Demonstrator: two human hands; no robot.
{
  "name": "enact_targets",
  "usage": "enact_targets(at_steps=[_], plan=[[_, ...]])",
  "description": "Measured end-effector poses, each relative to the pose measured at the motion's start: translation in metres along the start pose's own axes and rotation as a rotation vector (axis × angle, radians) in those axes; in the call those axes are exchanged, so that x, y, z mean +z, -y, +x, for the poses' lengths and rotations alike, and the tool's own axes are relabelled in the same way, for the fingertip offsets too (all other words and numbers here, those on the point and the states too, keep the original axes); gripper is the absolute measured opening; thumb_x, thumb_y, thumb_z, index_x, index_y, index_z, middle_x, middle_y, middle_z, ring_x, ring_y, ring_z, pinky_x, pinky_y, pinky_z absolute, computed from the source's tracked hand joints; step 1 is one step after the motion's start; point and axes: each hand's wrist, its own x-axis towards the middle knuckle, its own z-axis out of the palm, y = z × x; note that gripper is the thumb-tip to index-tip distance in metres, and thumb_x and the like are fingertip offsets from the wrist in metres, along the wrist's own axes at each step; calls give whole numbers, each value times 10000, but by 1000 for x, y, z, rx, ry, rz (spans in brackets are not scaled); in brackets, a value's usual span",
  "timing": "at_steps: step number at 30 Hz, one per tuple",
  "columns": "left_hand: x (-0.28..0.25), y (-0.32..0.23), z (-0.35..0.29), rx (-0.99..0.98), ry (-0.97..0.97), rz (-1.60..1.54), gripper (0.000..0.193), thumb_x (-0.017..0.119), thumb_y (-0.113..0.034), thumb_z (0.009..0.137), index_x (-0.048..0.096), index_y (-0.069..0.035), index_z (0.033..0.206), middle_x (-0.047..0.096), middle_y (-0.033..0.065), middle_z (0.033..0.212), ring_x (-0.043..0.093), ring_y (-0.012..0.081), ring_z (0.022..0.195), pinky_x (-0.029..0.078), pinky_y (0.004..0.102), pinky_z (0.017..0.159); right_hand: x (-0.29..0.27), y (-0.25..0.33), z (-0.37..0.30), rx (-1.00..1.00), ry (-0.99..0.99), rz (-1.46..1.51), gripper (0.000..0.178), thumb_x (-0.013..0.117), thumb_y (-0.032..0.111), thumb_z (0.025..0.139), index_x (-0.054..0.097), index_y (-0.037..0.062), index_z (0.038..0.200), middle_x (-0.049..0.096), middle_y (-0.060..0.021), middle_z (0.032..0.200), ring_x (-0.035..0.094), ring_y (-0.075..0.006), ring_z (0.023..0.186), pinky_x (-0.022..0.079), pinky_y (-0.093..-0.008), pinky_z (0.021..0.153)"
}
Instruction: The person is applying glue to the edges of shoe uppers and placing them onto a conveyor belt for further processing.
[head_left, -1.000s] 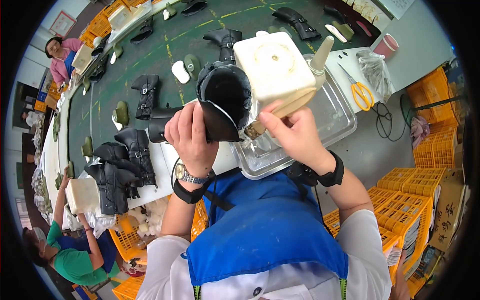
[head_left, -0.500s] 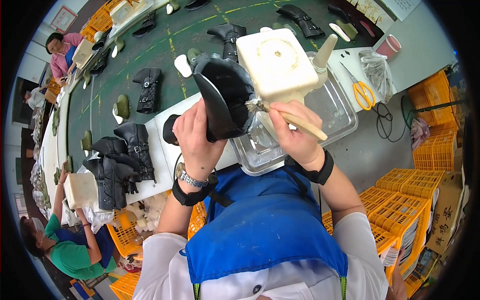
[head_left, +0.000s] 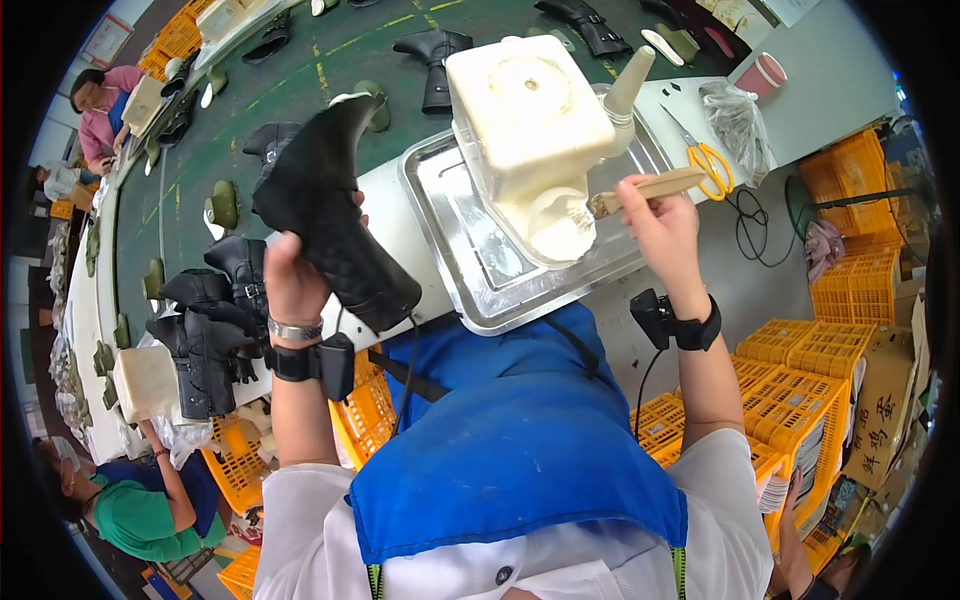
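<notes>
My left hand [head_left: 295, 278] is closed around a black boot [head_left: 330, 205], tilted over the table's near edge with its foot part toward the far side. A wooden-handled brush [head_left: 668, 184] is pinched in my right hand [head_left: 660, 230]. Its bristles sit at the round opening of a white plastic container [head_left: 530, 110], where white paste [head_left: 565, 228] shows. That container stands in a metal tray [head_left: 437, 255]. A tapered spout-like piece [head_left: 628, 85] rises at its right side.
Orange-handled scissors [head_left: 710, 165] and a clear plastic bag [head_left: 735, 125] lie right of the tray. Black boots [head_left: 205, 355] cluster on the left, with more on the green belt [head_left: 330, 60]. Orange crates [head_left: 800, 390] are stacked at the right. Co-workers [head_left: 140, 510] work along the left.
The boot has swung left and turned, so its opening no longer faces the brush. My right hand has carried the brush from inside the boot's opening to the container's mouth, toward the right.
</notes>
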Motion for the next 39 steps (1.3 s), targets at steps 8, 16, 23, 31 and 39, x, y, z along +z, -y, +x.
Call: enact_targets(at_steps=[8,16,23,31,39], plan=[[-22,9,6,-126,113,-86,878,606,-522,728,263,30,1319,385,199,1288,424,322,1165,348,430,1002,19,-26,-2,-110,227,-418,262,624,211,786,614,-48,747,569,-162,568,564,-239,498,429,-323,490],[-66,25,2,-511,436,19,852,708,-433,649,361,33,1271,456,223,1235,461,367,1117,351,461,960,-4,-16,-1,-81,311,-394,205,602,166,803,631,-37,792,611,-145,628,588,-209,522,446,-299,505],[-32,55,5,-637,618,-52,895,757,-483,606,400,45,1235,505,134,1203,506,204,1076,407,319,919,-17,11,18,224,169,70,219,570,225,857,623,12,870,511,25,575,415,-26,472,311,-164,427],[14,61,13,-855,705,6,783,698,-447,701,396,42,1234,514,108,1180,501,160,1049,395,295,915,35,71,6,-141,345,153,165,604,178,831,633,18,860,560,17,615,468,-36,487,344,-184,429],[36,61,13,-783,769,180,768,651,-503,724,415,43,1210,528,74,1127,469,131,1035,378,271,905,38,70,-3,-466,450,-186,93,628,106,766,601,19,745,568,-94,599,545,-237,488,417,-299,457]])
